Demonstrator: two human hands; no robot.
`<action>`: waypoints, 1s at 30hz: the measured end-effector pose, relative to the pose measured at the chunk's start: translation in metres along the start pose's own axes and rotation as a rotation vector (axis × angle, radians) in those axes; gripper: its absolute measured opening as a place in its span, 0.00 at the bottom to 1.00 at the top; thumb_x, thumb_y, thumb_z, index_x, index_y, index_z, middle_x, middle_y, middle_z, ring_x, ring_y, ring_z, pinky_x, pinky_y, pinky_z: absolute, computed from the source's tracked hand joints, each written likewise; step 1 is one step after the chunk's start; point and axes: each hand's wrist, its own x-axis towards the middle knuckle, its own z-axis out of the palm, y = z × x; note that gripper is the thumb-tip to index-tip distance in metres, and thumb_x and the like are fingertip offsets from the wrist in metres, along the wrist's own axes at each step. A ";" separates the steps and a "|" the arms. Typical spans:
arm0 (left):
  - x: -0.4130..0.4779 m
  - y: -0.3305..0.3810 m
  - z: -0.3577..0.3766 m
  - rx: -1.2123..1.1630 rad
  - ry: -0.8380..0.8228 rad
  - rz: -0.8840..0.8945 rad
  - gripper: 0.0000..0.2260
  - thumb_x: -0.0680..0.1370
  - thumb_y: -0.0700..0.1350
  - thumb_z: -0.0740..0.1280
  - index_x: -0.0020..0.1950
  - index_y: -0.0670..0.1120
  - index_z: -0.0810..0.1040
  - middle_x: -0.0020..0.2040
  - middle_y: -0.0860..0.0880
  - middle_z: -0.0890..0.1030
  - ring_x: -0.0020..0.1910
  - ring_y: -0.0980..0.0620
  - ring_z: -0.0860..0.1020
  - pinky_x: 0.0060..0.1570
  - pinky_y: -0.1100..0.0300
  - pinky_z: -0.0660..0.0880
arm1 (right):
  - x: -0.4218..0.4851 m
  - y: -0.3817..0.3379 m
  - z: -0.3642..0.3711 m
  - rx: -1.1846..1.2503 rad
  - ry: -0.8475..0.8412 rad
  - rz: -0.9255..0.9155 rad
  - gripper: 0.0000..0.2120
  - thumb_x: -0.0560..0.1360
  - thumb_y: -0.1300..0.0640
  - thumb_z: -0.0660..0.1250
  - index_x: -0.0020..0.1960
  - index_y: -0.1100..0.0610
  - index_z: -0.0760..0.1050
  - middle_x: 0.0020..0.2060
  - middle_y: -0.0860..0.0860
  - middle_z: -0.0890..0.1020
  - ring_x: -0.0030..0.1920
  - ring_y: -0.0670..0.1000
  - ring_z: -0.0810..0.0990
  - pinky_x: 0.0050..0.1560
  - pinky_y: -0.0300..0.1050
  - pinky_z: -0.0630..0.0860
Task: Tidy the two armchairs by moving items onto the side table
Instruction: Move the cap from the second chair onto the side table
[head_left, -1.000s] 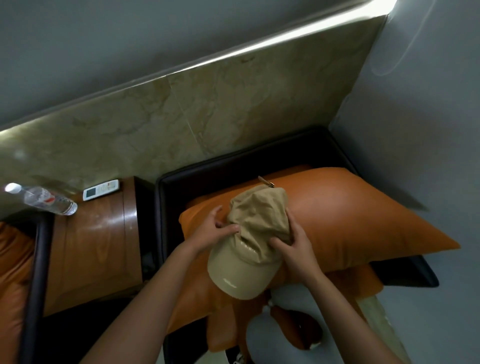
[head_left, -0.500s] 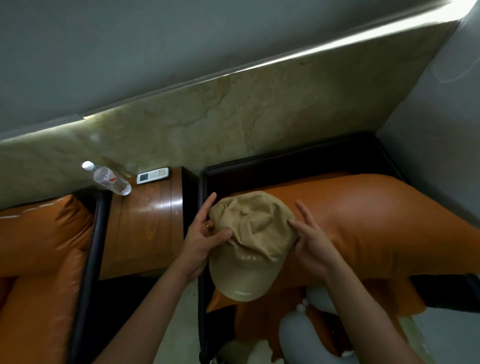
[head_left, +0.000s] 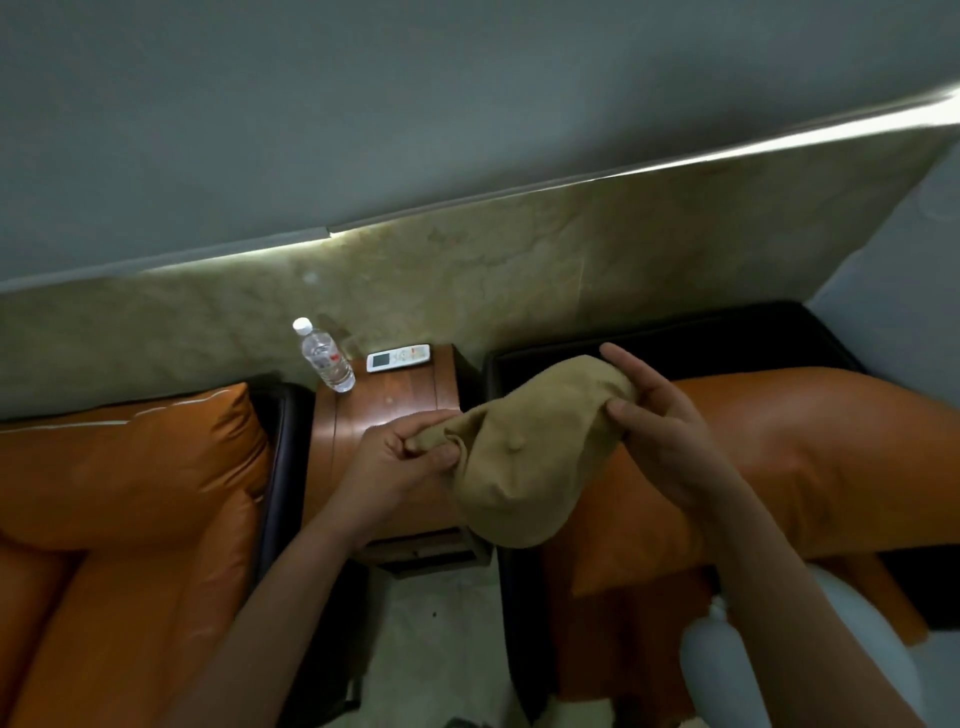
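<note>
tan cap (head_left: 524, 457) is held up between the 2 hands, left hand (head_left: 400, 462) pinching its edge, right hand (head_left: 660, 436) gripping the crown, over the side table (head_left: 384, 410).

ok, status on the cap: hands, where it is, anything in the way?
Left hand and right hand both grip the cap. Cap airborne, over side table edge. Bottle and remote at table's back; front free.
</note>
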 end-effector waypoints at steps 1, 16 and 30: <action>-0.003 0.002 -0.007 0.029 0.054 0.027 0.12 0.72 0.44 0.76 0.55 0.49 0.86 0.52 0.46 0.87 0.51 0.52 0.84 0.49 0.61 0.79 | -0.001 0.000 0.009 -0.117 -0.033 0.004 0.33 0.69 0.59 0.77 0.72 0.47 0.74 0.66 0.49 0.79 0.66 0.51 0.79 0.58 0.43 0.79; -0.003 0.018 -0.045 -0.196 0.255 -0.092 0.11 0.83 0.45 0.62 0.47 0.53 0.83 0.49 0.52 0.85 0.48 0.56 0.82 0.41 0.63 0.79 | 0.018 0.006 0.057 -0.479 0.126 -0.184 0.07 0.81 0.59 0.66 0.49 0.61 0.80 0.51 0.53 0.80 0.50 0.49 0.80 0.49 0.41 0.78; -0.007 0.059 -0.045 -0.040 -0.003 0.002 0.15 0.73 0.47 0.76 0.60 0.50 0.84 0.58 0.45 0.85 0.55 0.51 0.84 0.50 0.61 0.79 | 0.033 0.006 0.101 0.117 0.237 0.073 0.13 0.83 0.57 0.63 0.65 0.53 0.80 0.58 0.57 0.84 0.60 0.57 0.83 0.59 0.53 0.81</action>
